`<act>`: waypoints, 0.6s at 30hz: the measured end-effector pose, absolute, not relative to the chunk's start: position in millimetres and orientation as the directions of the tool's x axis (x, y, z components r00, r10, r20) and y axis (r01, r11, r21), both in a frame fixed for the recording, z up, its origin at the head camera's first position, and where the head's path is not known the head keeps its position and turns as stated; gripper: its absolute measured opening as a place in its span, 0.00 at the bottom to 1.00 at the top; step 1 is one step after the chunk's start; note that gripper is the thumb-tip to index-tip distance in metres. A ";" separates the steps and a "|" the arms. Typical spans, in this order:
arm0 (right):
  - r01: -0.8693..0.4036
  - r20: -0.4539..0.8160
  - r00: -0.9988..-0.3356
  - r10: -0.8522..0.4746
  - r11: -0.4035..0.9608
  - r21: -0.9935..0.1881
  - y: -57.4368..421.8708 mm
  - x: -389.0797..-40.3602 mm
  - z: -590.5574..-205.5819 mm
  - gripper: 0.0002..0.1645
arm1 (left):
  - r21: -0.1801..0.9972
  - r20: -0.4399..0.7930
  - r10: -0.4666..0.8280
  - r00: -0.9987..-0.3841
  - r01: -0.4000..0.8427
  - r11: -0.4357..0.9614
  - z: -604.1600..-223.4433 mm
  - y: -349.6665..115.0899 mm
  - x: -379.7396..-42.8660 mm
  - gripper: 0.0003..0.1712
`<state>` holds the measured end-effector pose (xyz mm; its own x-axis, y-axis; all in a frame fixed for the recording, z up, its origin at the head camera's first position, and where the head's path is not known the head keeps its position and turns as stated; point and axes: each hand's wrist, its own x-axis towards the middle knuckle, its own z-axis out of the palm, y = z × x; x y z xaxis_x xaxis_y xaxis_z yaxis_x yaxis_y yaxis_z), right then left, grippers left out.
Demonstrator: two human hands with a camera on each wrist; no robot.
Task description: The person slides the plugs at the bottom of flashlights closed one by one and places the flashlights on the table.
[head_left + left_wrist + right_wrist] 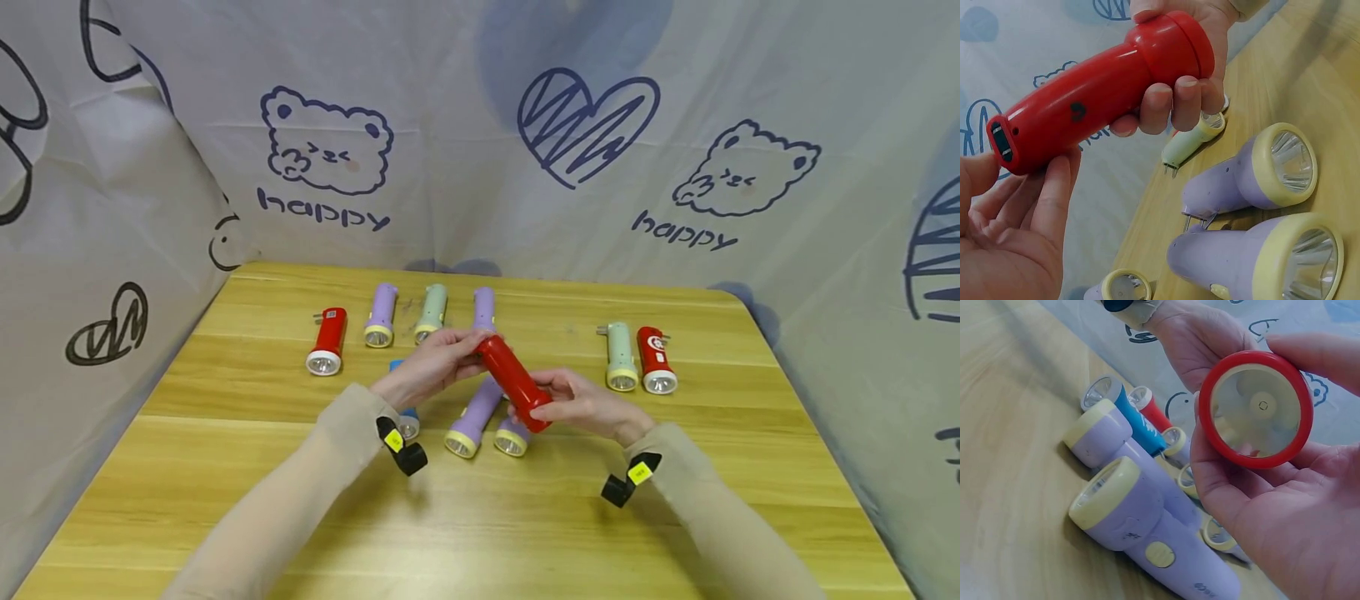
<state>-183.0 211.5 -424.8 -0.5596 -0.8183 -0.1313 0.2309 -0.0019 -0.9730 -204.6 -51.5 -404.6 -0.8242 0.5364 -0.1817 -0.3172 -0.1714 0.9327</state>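
Note:
An all-red flashlight [512, 377] is held up above the table, slanting between both hands. My left hand [438, 364] holds its tail end between thumb and fingers, where a dark slot [1002, 141] shows in the left wrist view. Around the head end, the fingers and thumb of my right hand [585, 406] are curled. Its clear lens [1257, 409] faces the right wrist camera, unlit. Below the hands lie two purple flashlights, a left one [472, 423] and a right one [512, 440], both with yellow rims. A blue flashlight [1138, 428] is partly hidden behind my left hand in the head view.
At the table's left lies a red flashlight [328, 340] with a white rim. Farther back are a purple one [382, 308], a green one [432, 308] and another purple one [484, 307]. A green flashlight [620, 354] and a red one [655, 358] lie at right. Printed cloth [465, 167] hangs behind.

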 end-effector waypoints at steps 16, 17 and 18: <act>0.310 -0.148 -0.614 -0.776 -0.065 -0.948 213.3 -177.5 -435.0 0.36 | 0.991 -0.126 0.440 -0.889 -0.137 0.006 -404.7 -51.3 -199.5 0.28; 0.314 -0.155 -0.620 -0.769 -0.063 -0.947 213.8 -177.2 -435.1 0.35 | 0.993 -0.112 0.439 -0.891 -0.116 0.017 -405.2 -51.2 -199.4 0.28; 0.318 -0.162 -0.627 -0.762 -0.060 -0.946 214.3 -176.9 -435.3 0.35 | 0.995 -0.098 0.439 -0.893 -0.095 0.029 -405.3 -51.2 -199.1 0.28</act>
<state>-176.9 214.3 -435.3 -0.6273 -0.7616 -0.1625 0.3183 -0.0604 -0.9461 -199.1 -51.2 -405.3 -0.8932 0.4389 -0.0983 -0.0952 0.0290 0.9950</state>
